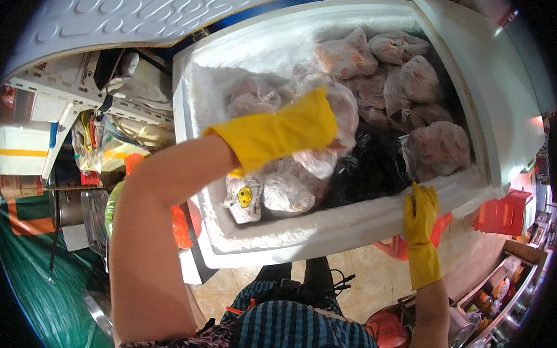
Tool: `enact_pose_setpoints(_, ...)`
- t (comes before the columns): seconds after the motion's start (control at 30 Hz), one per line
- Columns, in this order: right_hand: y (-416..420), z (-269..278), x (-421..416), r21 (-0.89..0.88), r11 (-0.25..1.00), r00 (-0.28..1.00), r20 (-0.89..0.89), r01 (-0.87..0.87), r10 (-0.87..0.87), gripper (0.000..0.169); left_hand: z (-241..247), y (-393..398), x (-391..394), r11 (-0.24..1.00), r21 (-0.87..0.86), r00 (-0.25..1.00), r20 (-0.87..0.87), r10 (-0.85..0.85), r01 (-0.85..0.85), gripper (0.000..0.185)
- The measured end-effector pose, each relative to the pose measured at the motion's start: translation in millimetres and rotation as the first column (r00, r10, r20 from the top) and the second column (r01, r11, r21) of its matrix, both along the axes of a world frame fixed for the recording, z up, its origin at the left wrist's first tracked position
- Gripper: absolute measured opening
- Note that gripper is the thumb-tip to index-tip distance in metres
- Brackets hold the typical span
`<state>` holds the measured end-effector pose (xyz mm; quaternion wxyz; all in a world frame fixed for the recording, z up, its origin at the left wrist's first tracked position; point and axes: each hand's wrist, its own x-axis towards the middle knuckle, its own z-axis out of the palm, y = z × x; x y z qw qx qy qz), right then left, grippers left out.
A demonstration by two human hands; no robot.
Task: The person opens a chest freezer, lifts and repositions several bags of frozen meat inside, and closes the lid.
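Before me stands a chest freezer (309, 253) with thick frost on its inner walls, holding several plastic bags of frozen food. My left hand (300, 127), in a yellow rubber glove, reaches over the bags against a large pale bag of frozen food (343, 107); its fingers blur together, so its grip is not clear. Also gloved in yellow, my right hand (420, 208) rests on the freezer's front rim, fingers together and pointing inward. Near it lie a black plastic bag (375, 170) and a frosty bag (438, 150). A white bag with a yellow print (245, 198) sits in the front left corner.
The raised freezer lid (103, 21) spans the top left. Metal shelving (73, 96) with bags and boxes stands at left, above a green sheet (38, 283). Red plastic containers (505, 212) and a box of packaged goods (498, 281) are at right, on or near the tiled floor.
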<state>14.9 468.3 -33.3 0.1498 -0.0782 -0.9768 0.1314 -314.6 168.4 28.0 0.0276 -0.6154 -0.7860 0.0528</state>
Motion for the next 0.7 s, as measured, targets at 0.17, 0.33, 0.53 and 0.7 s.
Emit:
enact_pose_setpoints(0.17,-6.6,0.6,-3.8,0.020,1.000,1.000,0.010,-0.016,0.016,0.037,40.6,-92.3,-81.1,0.996,-0.059,0.902,-0.423,-0.081,0.062,0.014)
enact_pose_setpoints(0.33,-6.8,1.3,-4.7,0.017,1.000,0.996,0.085,-0.005,0.004,0.039,19.6,-159.5,-137.5,0.891,-0.274,0.872,-0.436,0.221,-0.363,0.011)
enact_pose_setpoints(0.53,-1.0,-3.6,0.2,0.078,0.997,0.999,0.043,-0.015,0.011,0.037,-107.8,-177.8,-133.9,0.788,-0.228,0.816,-0.055,0.575,-0.571,0.055)
enact_pose_setpoints(0.7,-19.4,16.9,-20.8,0.058,0.998,0.996,0.083,-0.016,0.011,0.035,-172.6,-217.4,-141.8,0.597,-0.338,0.668,-0.154,0.728,-0.728,0.047)
